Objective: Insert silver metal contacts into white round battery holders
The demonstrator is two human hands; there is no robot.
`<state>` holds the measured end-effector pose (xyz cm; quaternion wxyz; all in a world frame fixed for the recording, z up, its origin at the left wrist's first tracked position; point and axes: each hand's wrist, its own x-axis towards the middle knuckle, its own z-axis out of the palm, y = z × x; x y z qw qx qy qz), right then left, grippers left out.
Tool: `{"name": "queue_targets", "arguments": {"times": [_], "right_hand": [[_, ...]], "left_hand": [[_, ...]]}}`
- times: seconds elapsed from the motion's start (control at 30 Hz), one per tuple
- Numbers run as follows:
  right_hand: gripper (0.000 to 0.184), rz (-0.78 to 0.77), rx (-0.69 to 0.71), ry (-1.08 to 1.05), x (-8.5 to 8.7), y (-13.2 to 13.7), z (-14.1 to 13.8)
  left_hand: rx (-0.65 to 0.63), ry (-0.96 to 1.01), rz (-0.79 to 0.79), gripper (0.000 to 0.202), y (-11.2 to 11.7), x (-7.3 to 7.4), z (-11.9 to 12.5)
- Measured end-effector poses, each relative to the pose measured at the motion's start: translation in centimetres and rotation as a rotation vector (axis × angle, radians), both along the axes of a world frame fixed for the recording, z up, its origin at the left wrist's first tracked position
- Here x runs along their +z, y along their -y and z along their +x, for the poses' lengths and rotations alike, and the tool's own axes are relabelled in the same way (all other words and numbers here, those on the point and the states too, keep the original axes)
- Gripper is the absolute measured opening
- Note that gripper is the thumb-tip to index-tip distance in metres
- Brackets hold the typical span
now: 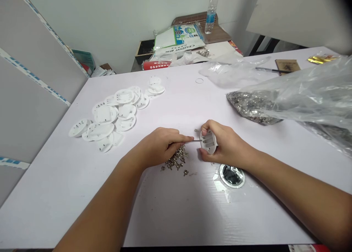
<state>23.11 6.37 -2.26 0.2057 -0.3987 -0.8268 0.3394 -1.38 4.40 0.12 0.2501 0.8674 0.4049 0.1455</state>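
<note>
My right hand (228,143) grips a white round plastic base (211,143) by its edge, thumb above and fingers beneath. Its slotted inner side is turned towards my left hand (161,145). Closed around a thin metal rod-like tool (196,140), the left hand has its forefinger stretched along the shaft. The tool's tip meets the base near its slots; the handle end is hidden in the palm. Small metal clips (176,162) lie heaped below the left hand, with a single clip (186,172) apart from them. A dark round disc with a silver rim (232,175) lies under the right wrist.
Many similar white bases (106,114) are piled at the left. A clear plastic bag (253,107) of metal parts takes up the right side. Farther back are a pen (271,70), a brown square pad (288,66) and a water bottle (211,15). A grey partition (35,79) borders the left.
</note>
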Motion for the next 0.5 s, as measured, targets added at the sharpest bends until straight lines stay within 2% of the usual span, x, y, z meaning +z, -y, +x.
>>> {"name": "queue_targets", "arguments": {"times": [0.5], "right_hand": [[0.036, 0.072, 0.013, -0.024, -0.33, -0.19, -0.23]], "left_hand": [[0.007, -0.093, 0.033, 0.041, 0.37, 0.35, 0.5]]}}
